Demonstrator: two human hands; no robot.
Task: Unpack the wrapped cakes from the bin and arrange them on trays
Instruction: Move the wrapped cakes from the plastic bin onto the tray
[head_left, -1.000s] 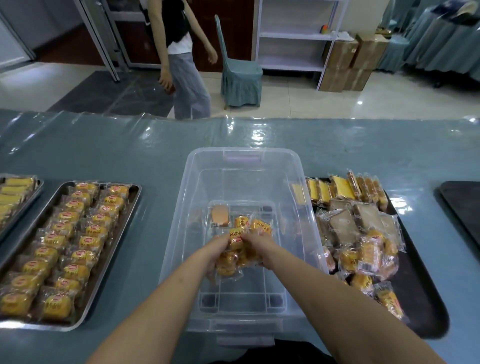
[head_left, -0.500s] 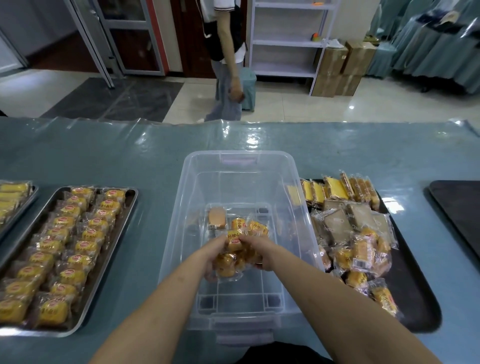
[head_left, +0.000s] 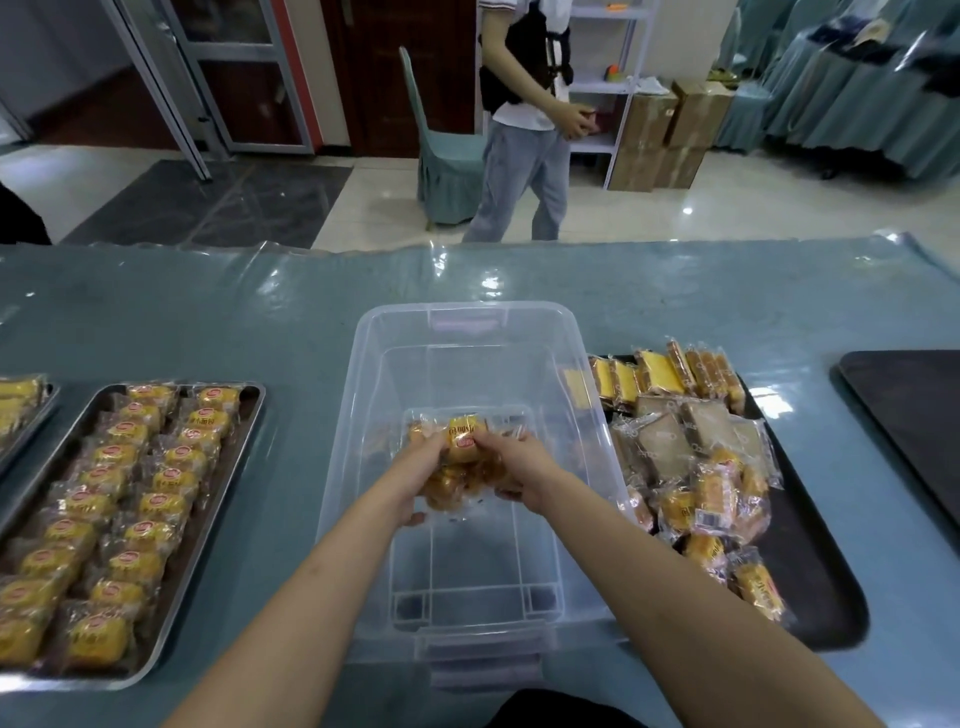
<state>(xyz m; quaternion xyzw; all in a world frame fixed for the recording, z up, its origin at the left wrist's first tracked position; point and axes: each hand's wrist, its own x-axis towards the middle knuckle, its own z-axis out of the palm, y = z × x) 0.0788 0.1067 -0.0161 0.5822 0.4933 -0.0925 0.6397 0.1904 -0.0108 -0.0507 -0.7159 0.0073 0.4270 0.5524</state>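
A clear plastic bin stands at the centre of the tabletop, which is covered with a blue-green sheet. Both forearms reach into the bin from the near side. The left hand and the right hand close from opposite sides on a cluster of wrapped cakes held inside the bin, above its floor; the fingers of each hand are curled around the wrappers. The topmost cake of the cluster shows a yellow wrapper with a red label.

To the left of the bin, a metal tray holds wrapped yellow cakes laid in two ordered rows. A second metal tray, partly out of view at the left edge, also carries yellow cakes. To the right of the bin, a dark tray holds a loose pile of mixed wrapped cakes, yellow and brown. Another dark tray lies at the far right.

Beyond the tabletop, a person stands near a covered chair and a white shelf unit.
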